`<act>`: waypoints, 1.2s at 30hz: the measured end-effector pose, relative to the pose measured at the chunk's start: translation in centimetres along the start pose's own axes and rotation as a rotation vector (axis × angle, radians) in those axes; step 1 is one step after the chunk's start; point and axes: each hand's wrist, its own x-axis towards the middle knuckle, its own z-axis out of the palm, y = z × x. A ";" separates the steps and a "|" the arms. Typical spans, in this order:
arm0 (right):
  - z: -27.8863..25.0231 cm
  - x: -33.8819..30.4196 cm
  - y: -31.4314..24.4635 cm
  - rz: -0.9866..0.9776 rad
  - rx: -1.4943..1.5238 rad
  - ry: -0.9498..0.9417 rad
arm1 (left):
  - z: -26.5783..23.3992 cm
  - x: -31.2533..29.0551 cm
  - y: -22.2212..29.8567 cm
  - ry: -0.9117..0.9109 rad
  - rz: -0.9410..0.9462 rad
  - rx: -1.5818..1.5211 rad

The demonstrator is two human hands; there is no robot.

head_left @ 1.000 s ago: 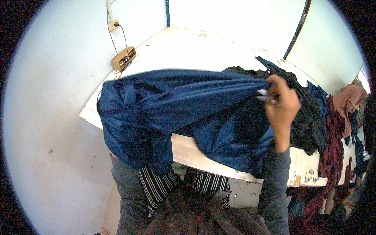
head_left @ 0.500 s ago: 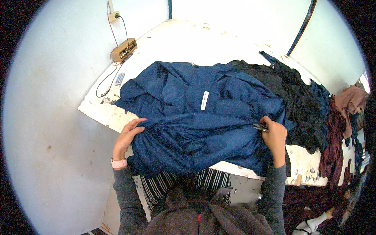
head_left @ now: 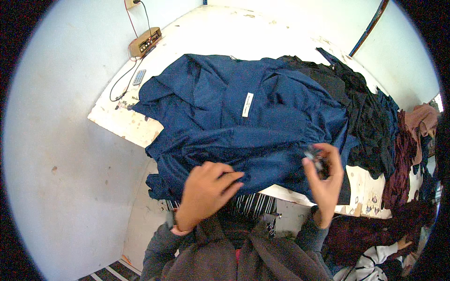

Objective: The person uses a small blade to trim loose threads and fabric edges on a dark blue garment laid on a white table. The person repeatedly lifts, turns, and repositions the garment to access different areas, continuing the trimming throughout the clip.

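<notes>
A large navy blue garment (head_left: 206, 98) lies bunched over the white table and hangs down past its front edge. On its upper part a small white label (head_left: 247, 105) shows. My left hand (head_left: 204, 192) hovers at or just above the front folds, fingers apart and holding nothing; whether it touches the cloth I cannot tell. Over the garment's right side, my right hand (head_left: 326, 175) is curled around small metal thread snips (head_left: 314, 157), which are blurred by motion.
Black cloth (head_left: 363, 122) is heaped to the right, with maroon cloth (head_left: 398, 159) and pinkish-brown cloth (head_left: 420, 119) beyond. At the back left of the table (head_left: 225, 28) sit a brown radio-like box (head_left: 145, 42) with wires and a small remote (head_left: 139, 77). Another person's sleeve (head_left: 372, 260) shows at lower right.
My left hand has let go of the garment's left side and moved right and nearer to me. My right hand has lifted off the cloth, still with the snips. The view has shifted slightly.
</notes>
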 end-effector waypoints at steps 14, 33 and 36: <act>6.8 -3.9 -0.6 -0.388 -0.307 -0.240 | 3.5 -1.6 -2.3 0.070 -0.735 -1.105; 5.5 -0.4 0.8 -0.365 -0.515 -0.119 | -9.1 -11.7 -6.4 -0.197 -0.835 -0.130; 6.8 1.3 1.7 -0.379 -0.556 -0.177 | -8.4 -15.2 -7.3 -0.059 -0.911 0.643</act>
